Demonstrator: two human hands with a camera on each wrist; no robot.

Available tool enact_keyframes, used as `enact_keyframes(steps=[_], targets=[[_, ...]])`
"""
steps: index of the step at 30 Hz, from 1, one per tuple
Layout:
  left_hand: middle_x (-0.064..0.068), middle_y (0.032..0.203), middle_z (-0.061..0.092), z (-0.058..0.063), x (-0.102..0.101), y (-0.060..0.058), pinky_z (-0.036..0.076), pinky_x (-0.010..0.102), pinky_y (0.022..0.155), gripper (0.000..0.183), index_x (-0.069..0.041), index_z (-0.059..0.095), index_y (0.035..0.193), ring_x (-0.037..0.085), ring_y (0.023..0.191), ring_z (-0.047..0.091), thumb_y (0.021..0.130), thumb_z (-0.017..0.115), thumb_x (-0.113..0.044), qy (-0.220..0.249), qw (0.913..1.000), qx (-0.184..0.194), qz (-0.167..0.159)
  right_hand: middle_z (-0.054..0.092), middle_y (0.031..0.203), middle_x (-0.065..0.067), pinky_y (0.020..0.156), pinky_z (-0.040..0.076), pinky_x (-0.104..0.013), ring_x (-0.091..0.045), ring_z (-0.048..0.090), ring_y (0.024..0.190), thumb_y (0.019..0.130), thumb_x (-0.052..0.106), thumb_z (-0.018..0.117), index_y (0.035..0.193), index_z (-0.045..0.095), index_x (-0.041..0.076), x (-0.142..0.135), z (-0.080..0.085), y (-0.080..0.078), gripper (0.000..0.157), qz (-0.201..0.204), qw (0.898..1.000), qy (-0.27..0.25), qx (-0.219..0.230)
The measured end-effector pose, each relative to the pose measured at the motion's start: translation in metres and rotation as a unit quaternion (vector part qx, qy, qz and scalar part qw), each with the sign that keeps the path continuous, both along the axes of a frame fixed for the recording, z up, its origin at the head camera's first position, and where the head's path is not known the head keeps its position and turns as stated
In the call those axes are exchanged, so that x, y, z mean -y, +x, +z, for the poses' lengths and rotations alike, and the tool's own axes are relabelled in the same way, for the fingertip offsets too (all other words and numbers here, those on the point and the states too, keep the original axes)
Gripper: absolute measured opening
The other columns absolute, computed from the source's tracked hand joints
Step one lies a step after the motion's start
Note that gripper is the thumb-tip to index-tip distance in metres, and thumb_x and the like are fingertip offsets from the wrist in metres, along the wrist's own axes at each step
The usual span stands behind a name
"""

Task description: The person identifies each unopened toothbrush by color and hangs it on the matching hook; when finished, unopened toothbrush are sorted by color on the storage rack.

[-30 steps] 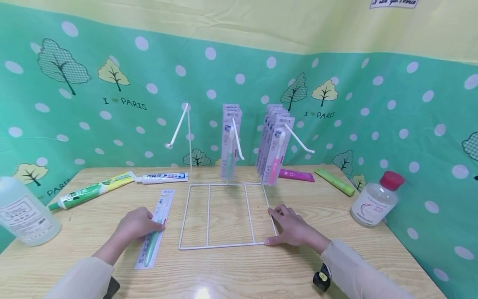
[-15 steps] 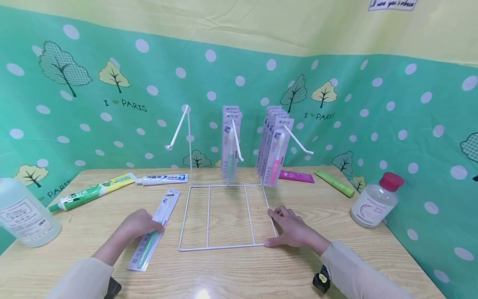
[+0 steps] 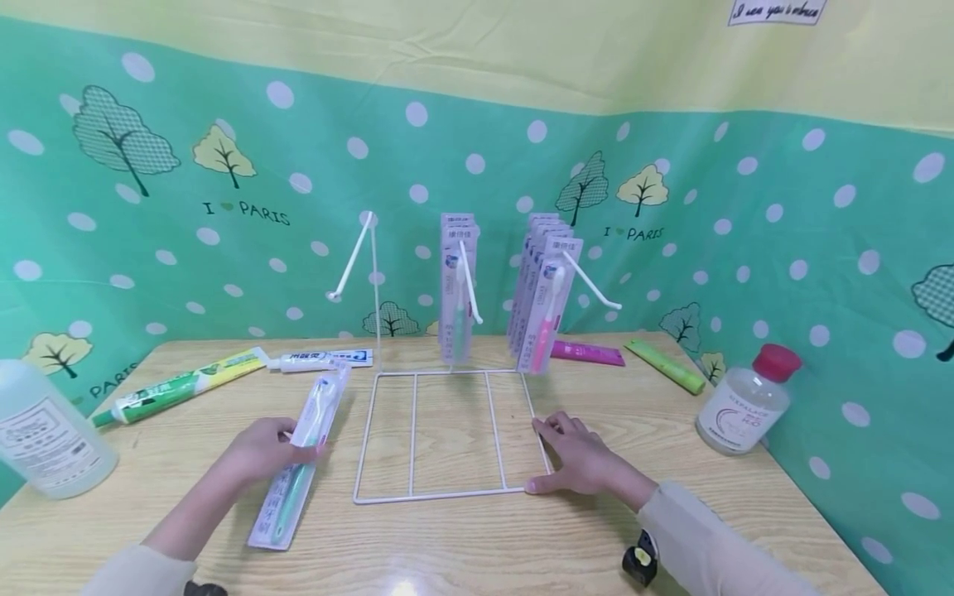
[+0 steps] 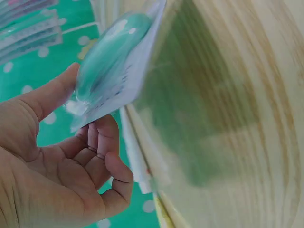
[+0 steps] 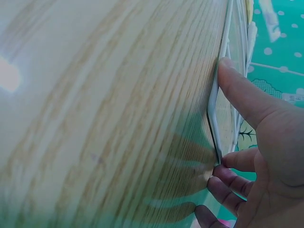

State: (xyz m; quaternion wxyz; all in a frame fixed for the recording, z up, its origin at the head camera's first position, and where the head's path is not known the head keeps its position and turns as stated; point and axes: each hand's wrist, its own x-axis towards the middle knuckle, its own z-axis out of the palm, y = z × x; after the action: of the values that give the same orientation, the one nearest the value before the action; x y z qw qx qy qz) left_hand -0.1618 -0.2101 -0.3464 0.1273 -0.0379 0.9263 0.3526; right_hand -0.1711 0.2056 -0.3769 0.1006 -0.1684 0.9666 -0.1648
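My left hand (image 3: 262,451) pinches a packaged toothbrush (image 3: 305,463) with a green handle between thumb and fingers. In the left wrist view the toothbrush pack (image 4: 116,61) tilts above the wooden table, its lower end toward the camera. A white wire display rack (image 3: 412,430) stands mid-table. My right hand (image 3: 585,455) holds the front right corner of its base, with the thumb at the front bar and fingers at the side bar. Green-handled toothbrush packs (image 3: 456,306) hang on the middle hook, pink-handled packs (image 3: 547,314) on the right hook. The left hook (image 3: 350,257) is bare.
Behind my left hand lie a green-and-yellow toothpaste tube (image 3: 186,385) and a white tube (image 3: 320,359). A magenta tube (image 3: 589,353) and a lime tube (image 3: 666,365) lie back right. Clear bottles stand at the left (image 3: 52,439) and right (image 3: 745,406). A patterned curtain (image 3: 298,165) encloses the table.
My left hand has raised the toothbrush pack off the table and turned it, its top tilting up and right. My right hand has stayed on the rack corner.
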Motion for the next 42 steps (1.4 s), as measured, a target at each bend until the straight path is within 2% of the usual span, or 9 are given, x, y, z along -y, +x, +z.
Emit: enact_keyframes(steps=[2,5,10,13,21,28,32,35,42], targets=[[0.019,0.099,0.057,0.005,-0.002,0.004,0.050,0.034,0.065,0.089,0.016,0.039,0.125,0.022,0.078,0.055,0.070,0.073,-0.045,0.008,0.9999,-0.010,-0.001,0.037,0.132,-0.011,0.097,0.031,-0.051,-0.031,0.033,0.121,0.066,0.057,0.070,0.141,0.032,0.006,-0.001,0.000,0.000,0.098,0.000,1.000,-0.001,0.001],[0.016,0.097,0.059,0.013,-0.008,0.009,0.050,0.034,0.065,0.084,0.013,0.043,0.124,0.020,0.077,0.056,0.070,0.073,-0.045,0.026,0.9992,-0.028,-0.005,0.036,0.132,-0.011,0.096,0.031,-0.050,-0.031,0.034,0.121,0.066,0.057,0.070,0.141,0.031,0.006,-0.002,0.000,0.000,0.098,0.001,1.000,-0.001,-0.001],[0.006,0.086,0.059,0.027,-0.025,0.016,0.044,0.030,0.061,0.058,0.002,0.058,0.109,0.018,0.075,0.053,0.074,0.071,-0.042,0.030,0.9962,-0.077,-0.026,0.036,0.132,-0.011,0.096,0.032,-0.049,-0.031,0.034,0.120,0.066,0.057,0.070,0.141,0.031,0.006,-0.002,-0.001,0.000,0.099,0.003,1.000,-0.001,-0.001],[0.002,0.083,0.061,0.033,-0.040,0.020,0.045,0.029,0.061,0.049,-0.004,0.063,0.102,0.016,0.075,0.055,0.073,0.072,-0.043,0.038,0.9930,-0.105,-0.037,0.036,0.132,-0.010,0.096,0.032,-0.049,-0.031,0.034,0.120,0.067,0.057,0.070,0.141,0.031,0.006,-0.002,-0.001,0.000,0.098,0.004,1.000,-0.003,0.001],[-0.002,0.079,0.065,0.042,-0.078,0.033,0.049,0.029,0.061,0.037,-0.011,0.068,0.093,0.011,0.067,0.060,0.069,0.075,-0.038,0.097,0.9797,-0.159,-0.075,0.036,0.133,-0.010,0.096,0.032,-0.050,-0.031,0.033,0.121,0.067,0.058,0.069,0.142,0.031,0.007,-0.002,-0.001,0.000,0.098,0.006,1.000,-0.001,-0.002],[-0.011,0.074,0.064,0.052,-0.101,0.047,0.050,0.028,0.061,0.024,-0.023,0.068,0.084,0.008,0.069,0.058,0.067,0.077,-0.037,0.092,0.9667,-0.210,-0.112,0.036,0.133,-0.011,0.096,0.031,-0.050,-0.031,0.033,0.121,0.066,0.058,0.069,0.142,0.031,0.008,-0.002,-0.002,-0.002,0.098,0.000,1.000,0.005,0.001],[-0.015,0.072,0.063,0.059,-0.112,0.050,0.050,0.026,0.061,0.020,-0.029,0.067,0.083,0.006,0.072,0.059,0.068,0.077,-0.037,0.097,0.9610,-0.227,-0.125,0.036,0.133,-0.011,0.095,0.032,-0.049,-0.031,0.033,0.121,0.067,0.057,0.069,0.142,0.030,0.008,-0.002,-0.001,-0.002,0.098,0.000,1.000,0.007,0.001],[-0.016,0.073,0.063,0.064,-0.120,0.051,0.051,0.025,0.060,0.021,-0.028,0.068,0.085,0.005,0.072,0.059,0.068,0.077,-0.037,0.108,0.9551,-0.239,-0.137,0.036,0.133,-0.011,0.095,0.032,-0.049,-0.031,0.034,0.121,0.067,0.057,0.070,0.142,0.030,0.007,-0.002,-0.001,-0.002,0.097,0.000,1.000,0.007,0.001],[-0.014,0.078,0.065,0.076,-0.136,0.047,0.051,0.027,0.063,0.029,-0.024,0.068,0.095,0.004,0.072,0.059,0.070,0.075,-0.037,0.129,0.9453,-0.265,-0.141,0.037,0.132,-0.011,0.094,0.033,-0.049,-0.030,0.034,0.120,0.067,0.057,0.070,0.141,0.031,0.007,-0.002,-0.002,-0.002,0.098,0.004,1.000,0.005,-0.001]])
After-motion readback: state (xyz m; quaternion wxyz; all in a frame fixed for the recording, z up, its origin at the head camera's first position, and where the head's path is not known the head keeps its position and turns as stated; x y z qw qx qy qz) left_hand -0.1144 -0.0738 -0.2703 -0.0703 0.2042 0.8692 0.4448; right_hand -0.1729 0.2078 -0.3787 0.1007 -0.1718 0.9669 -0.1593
